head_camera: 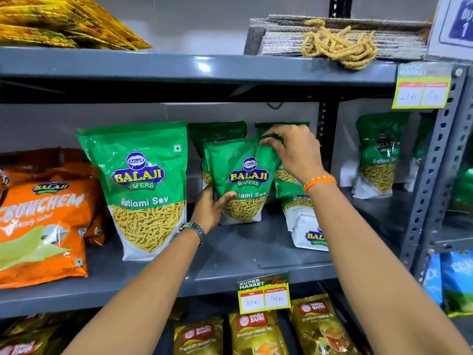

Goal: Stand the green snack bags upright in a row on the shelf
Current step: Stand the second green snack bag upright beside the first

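Observation:
A green Ratlami Sev bag (243, 175) stands upright mid-shelf on the grey shelf (230, 254). My left hand (211, 208) grips its lower left side. My right hand (291, 149) pinches its top right corner. A larger green bag (143, 185) stands upright to the left. Two more green bags (217, 131) stand behind the held one, partly hidden. Another green bag (304, 221) lies flat under my right forearm. One more green bag (378, 155) stands at the far right.
Orange Crunchem bags (43, 226) lean at the shelf's left end. A price tag (263, 293) hangs on the front edge. Tea packets (256, 331) fill the shelf below. A perforated upright post (432, 162) bounds the right side.

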`<state>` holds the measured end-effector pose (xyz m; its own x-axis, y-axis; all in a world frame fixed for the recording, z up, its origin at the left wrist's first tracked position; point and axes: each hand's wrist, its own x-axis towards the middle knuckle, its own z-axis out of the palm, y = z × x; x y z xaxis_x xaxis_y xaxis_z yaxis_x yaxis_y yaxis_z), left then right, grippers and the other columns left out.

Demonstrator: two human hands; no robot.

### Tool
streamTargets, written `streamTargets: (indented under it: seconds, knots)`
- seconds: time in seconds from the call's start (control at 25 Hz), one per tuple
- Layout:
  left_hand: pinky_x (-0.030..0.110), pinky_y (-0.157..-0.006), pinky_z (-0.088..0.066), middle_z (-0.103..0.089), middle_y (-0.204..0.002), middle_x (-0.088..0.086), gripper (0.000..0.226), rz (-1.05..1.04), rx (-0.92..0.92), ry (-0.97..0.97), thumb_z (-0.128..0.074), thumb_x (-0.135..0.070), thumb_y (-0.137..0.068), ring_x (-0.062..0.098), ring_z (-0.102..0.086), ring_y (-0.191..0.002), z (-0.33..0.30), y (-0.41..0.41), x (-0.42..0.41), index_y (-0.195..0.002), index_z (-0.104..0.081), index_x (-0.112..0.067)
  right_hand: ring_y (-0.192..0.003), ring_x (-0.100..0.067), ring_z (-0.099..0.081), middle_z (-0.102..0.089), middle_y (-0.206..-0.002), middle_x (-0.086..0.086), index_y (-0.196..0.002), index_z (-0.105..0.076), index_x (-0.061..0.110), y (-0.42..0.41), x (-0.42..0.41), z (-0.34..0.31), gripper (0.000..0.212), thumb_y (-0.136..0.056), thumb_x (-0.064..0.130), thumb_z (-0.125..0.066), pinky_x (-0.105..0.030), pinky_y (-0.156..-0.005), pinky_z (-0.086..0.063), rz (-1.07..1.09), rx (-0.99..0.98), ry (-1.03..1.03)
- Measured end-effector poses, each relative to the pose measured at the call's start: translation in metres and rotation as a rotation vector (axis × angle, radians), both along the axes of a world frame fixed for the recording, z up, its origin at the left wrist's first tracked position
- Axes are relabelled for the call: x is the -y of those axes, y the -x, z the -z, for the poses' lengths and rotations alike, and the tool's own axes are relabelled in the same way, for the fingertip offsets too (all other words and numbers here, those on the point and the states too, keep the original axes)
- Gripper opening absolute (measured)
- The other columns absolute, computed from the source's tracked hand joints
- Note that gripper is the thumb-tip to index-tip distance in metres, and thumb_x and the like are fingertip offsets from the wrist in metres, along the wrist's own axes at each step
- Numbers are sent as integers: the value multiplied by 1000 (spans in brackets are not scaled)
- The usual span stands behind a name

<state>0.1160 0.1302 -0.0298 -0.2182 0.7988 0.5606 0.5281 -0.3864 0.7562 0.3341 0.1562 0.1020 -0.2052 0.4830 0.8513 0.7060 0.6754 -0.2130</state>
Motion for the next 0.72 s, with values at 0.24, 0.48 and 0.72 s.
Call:
streamTargets:
  seconds: [0.24, 0.48, 0.72]
  knots:
    - [31, -100, -54, -70, -131, 4, 49, -2, 241, 47, -63, -45, -93, 19, -67, -115, 0, 1, -24, -131, -60, -14, -105, -21, -66, -71, -107, -2, -105, -67, 17, 28, -43, -2, 37, -78, 36, -84, -20, -86, -51, -336, -658, 296]
    - [37, -78, -60, -71, -97, -8, 58, -82, 458, 80, -53, -61, -92, 17, -69, -88, 7, -7, -43, -129, -60, -16, -137, -30, -50, -54, -149, -7, -144, -50, 16, 64, -50, 78, 99, -70, 79, -67, -48, -118, -36, -492, -882, 1028]
    - [9, -65, -49, -65, -103, -11, 61, -144, 504, 104, -37, -61, -99, -4, -59, -77, 10, -11, -54, -146, -49, -25, -150, -26, -32, -30, -166, -1, -159, -20, 36, 83, -45, 143, 114, -66, 87, -62, -46, -120, -26, -478, -839, 1009]
